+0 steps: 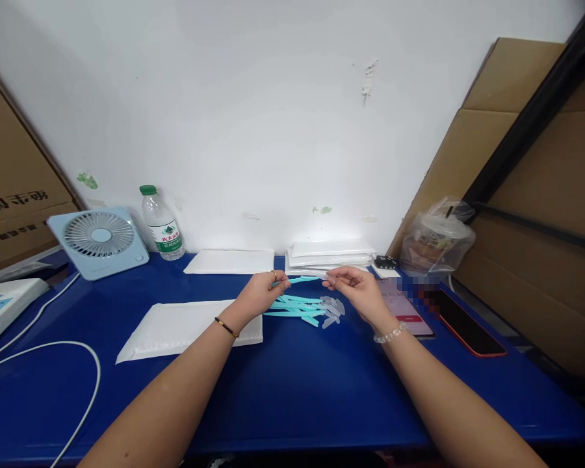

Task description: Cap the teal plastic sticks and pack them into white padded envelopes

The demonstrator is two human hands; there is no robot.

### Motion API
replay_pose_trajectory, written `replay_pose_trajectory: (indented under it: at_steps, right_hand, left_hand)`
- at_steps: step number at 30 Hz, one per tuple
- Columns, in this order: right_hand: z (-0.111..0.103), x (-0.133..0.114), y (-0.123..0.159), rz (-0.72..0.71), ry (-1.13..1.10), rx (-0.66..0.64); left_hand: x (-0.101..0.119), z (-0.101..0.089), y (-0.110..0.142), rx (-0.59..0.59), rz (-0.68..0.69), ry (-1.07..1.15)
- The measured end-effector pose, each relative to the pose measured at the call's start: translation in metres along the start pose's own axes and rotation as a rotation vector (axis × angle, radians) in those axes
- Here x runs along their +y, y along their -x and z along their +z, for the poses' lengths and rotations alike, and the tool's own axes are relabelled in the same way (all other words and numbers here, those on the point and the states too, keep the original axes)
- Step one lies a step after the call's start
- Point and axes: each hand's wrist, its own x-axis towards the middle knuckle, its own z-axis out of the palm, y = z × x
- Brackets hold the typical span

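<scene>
My left hand (266,290) pinches the handle end of a turquoise eyebrow razor (303,279), held level just above the table. At the razor's other end, my right hand (355,287) has its fingertips closed on a small translucent cap (324,276). Whether the cap sits fully over the blade cannot be made out. Below my hands lies a pile of turquoise razors (292,304), and beside its right end are several loose translucent caps (332,309). A white padded envelope (175,328) lies partly under my left forearm.
More white envelopes (229,261) lie along the wall, with a stack of them (331,249) to the right. A blue fan (102,242), water bottle (162,224) and white cable (95,364) are left. Two phones (470,323) and a bagged drink cup (436,240) are right.
</scene>
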Motion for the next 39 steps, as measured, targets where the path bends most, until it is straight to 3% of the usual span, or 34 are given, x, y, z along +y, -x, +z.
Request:
replay_pose_trajectory:
  at_steps: [8,13,17,21,26,31,35,39]
  right_hand:
    - [0.012,0.008,0.002,0.064,0.025,-0.096]
    - [-0.006,0.025,-0.012,0.086,0.109,0.03]
    - [-0.023,0.042,-0.019,0.18,0.285,-0.065]
    - [-0.027,0.05,-0.02,0.18,0.48,-0.157]
    - [-0.029,0.034,-0.017,0.051,0.655,-0.207]
    - [-0.027,0.012,-0.007,-0.041,0.87,-0.397]
    - [-0.021,0.007,-0.002,-0.124,1.066,-0.414]
    - [-0.02,0.006,-0.003,-0.082,0.96,-0.401]
  left_hand:
    - [0.001,0.015,-0.002,-0.06,0.004,-0.057]
    - [-0.001,0.015,-0.004,0.071,0.102,-0.246]
    - [-0.003,0.012,-0.001,-0.156,0.152,-0.38]
    - [-0.005,0.017,0.0,-0.203,0.182,-0.475]
    - [-0.006,0.02,-0.001,-0.215,0.167,-0.484]
    - [-0.005,0.02,-0.001,-0.173,0.195,-0.493]
    - [-0.003,0.02,0.0,-0.152,0.206,-0.506]
    - [0.0,0.016,-0.001,-0.132,0.218,-0.489]
